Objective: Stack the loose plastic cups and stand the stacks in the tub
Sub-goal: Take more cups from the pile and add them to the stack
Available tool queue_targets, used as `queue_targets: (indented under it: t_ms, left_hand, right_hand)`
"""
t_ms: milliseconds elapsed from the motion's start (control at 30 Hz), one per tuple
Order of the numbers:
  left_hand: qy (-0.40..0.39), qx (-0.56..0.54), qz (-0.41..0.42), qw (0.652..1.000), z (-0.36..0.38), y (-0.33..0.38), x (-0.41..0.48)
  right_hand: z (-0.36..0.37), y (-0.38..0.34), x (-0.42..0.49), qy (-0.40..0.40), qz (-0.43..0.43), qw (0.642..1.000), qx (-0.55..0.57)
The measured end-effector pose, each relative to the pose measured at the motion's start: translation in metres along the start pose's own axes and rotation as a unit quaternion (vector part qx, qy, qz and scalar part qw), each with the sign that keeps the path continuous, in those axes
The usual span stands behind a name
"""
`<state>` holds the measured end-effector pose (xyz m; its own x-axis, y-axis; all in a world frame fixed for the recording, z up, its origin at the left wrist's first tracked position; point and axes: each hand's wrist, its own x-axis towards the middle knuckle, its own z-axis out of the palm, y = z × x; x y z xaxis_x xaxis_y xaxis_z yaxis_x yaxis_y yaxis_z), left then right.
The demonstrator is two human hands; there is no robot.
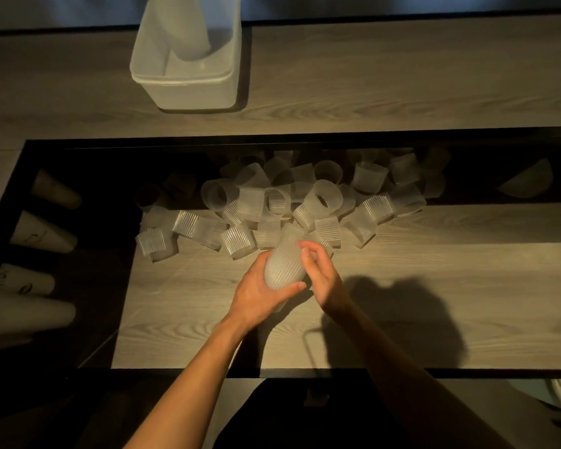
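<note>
A person's left hand (259, 293) grips a stack of ribbed plastic cups (284, 264) from the side above the wooden table (434, 286), while the right hand (321, 273) pinches its far end with curled fingers. Loose cups (272, 202) lie heaped at 12 o'clock; the tub (191, 89), at 11 o'clock, holds one standing stack (188, 34).

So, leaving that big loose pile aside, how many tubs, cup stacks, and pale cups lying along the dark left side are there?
Tub: 1
Cup stacks: 2 (standing stack in the tub, held stack gripped by the left hand)
Pale cups on the left: 4
Total: 7
</note>
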<state>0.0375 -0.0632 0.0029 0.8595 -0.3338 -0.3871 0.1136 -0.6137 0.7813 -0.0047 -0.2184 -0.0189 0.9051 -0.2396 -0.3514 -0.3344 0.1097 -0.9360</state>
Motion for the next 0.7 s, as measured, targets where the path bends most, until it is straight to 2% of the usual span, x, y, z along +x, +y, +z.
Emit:
queue_targets:
  t_ms: [133, 200, 267, 300, 333, 433, 500, 633, 700]
  left_hand:
    - [-0.006, -0.004, -0.004, 1.0, -0.008, -0.009, 0.006]
    - [-0.014, 0.005, -0.008, 1.0, -0.012, -0.013, 0.009]
    - [-0.022, 0.019, -0.007, 1.0, -0.015, -0.016, 0.012]
    - [-0.025, 0.024, -0.007, 0.999, -0.015, -0.016, 0.013]
    - [-0.026, 0.026, -0.008, 0.999, -0.015, -0.017, 0.014]
    - [-0.032, 0.035, -0.004, 0.999, -0.014, -0.018, 0.018]
    - [-0.041, 0.043, 0.004, 0.998, -0.013, -0.017, 0.021]
    - [-0.048, 0.061, 0.011, 0.997, -0.013, -0.016, 0.025]
    - [-0.051, 0.067, 0.009, 0.996, -0.014, -0.017, 0.027]
  right_hand:
    - [0.004, 0.007, 0.008, -0.007, -0.045, 0.994, -0.097]
    - [-0.006, 0.001, 0.015, 0.083, -0.04, 0.992, -0.09]
    - [-0.02, -0.003, 0.025, 0.217, -0.02, 0.973, -0.071]
    - [-0.028, -0.001, 0.033, 0.256, -0.005, 0.963, -0.088]
    - [-0.034, 0.0, 0.04, 0.262, 0.02, 0.96, -0.1]
    - [-0.043, 0.007, 0.067, 0.19, 0.127, 0.967, -0.11]
    - [-0.045, 0.007, 0.072, 0.189, 0.104, 0.964, -0.157]
    - [-0.05, 0.002, 0.059, 0.232, 0.031, 0.96, -0.154]
    - [-0.048, 0.0, 0.046, 0.249, -0.01, 0.948, -0.2]
